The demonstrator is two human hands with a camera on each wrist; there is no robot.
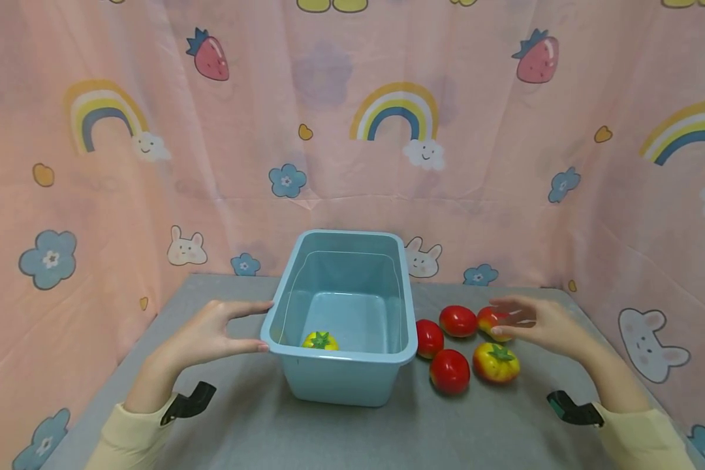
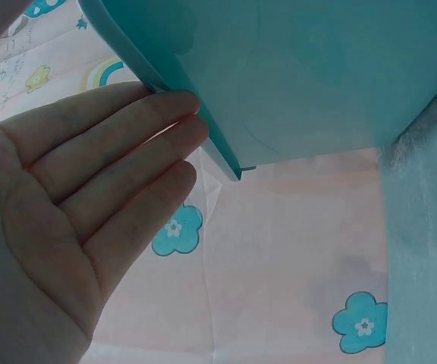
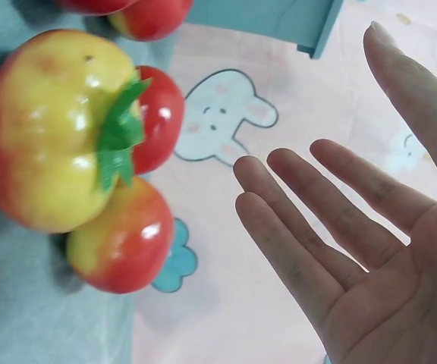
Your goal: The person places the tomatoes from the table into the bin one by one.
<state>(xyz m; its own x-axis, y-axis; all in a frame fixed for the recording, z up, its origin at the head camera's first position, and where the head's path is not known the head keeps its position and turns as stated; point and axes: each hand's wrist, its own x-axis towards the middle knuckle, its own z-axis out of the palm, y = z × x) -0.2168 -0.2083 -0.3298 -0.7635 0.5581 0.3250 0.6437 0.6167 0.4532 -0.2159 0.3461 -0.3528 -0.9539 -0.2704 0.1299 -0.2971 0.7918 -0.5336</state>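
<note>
My left hand (image 1: 208,333) is at the left rim of a light blue plastic bin (image 1: 343,378), its straight fingertips and thumb right at the edge. In the left wrist view the fingers (image 2: 127,152) lie extended against the bin's rim. Inside the bin sits a yellow toy tomato (image 1: 320,341) with a green leafy top. My right hand (image 1: 543,324) hovers over the right side, fingers spread and holding nothing. It partly covers a red-yellow tomato (image 1: 489,320) in the head view. Nearer me is a yellow-red tomato (image 1: 496,363) with green leaves.
Red tomatoes (image 1: 449,372) lie close together right of the bin, one of them (image 1: 429,338) right by its wall. The grey table (image 1: 241,418) ends at a pink patterned curtain (image 1: 352,202) behind and at both sides.
</note>
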